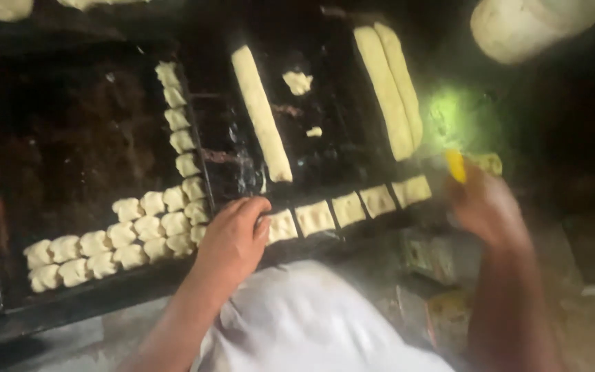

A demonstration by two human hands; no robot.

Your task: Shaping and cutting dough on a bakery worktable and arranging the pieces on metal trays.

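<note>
My left hand (234, 238) rests palm down on the near edge of a dark baking tray (70, 138), fingers touching a cut square of pale dough (282, 226). A row of cut dough squares (349, 209) runs to the right of it. Several small dough pieces (115, 241) sit in rows on the left tray. My right hand (483, 203), blurred, holds a small yellow tool (456, 165) at the right end of the row. Three long dough logs lie on the black board, one in the middle (262, 114) and two at the right (390, 86).
A large lump of dough (528, 24) lies at the top right. Small dough scraps (297, 81) sit on the black board (325, 158). My white garment (304, 317) fills the bottom centre. The scene is dim; a grey counter edge (70, 337) shows at the bottom left.
</note>
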